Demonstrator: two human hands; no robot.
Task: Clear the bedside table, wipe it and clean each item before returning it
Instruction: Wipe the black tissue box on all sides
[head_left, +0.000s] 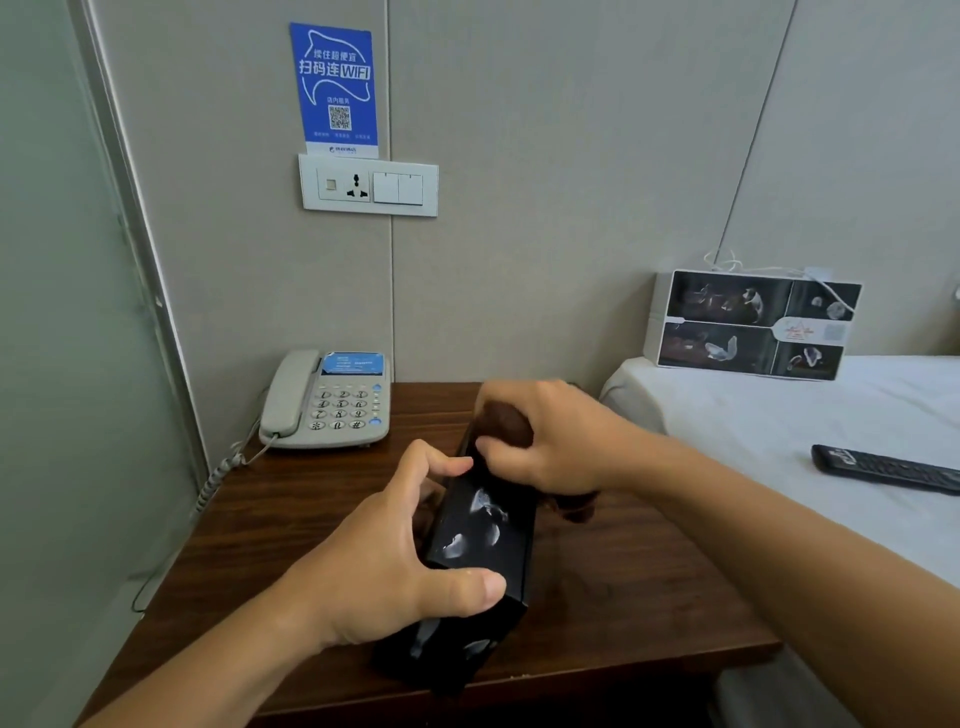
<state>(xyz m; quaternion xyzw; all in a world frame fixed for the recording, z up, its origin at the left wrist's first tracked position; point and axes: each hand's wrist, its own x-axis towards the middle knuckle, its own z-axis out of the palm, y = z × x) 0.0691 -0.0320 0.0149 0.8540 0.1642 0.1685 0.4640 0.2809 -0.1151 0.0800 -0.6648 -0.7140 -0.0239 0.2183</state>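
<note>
Hotel bedside corner, grey padded wall, dark wood table (623, 587) beside a white bed (831, 426). Black box (483, 525) held over the table's middle, long axis running from near edge up and away toward the wall, tilted slightly right. Left hand (400, 551) curled around the box's near half, thumb across the near face, fingers round the left side. Right hand (550, 436) closed on a brown cloth (511, 423), pressing it to the box's far end. Wiping likely to travel along that long axis, from far end toward the left hand. Phone (327, 400) at the table's back left, not yet cleared. Remote (883, 467) and white box (753, 325) resting on the bed, well apart from both hands.
</note>
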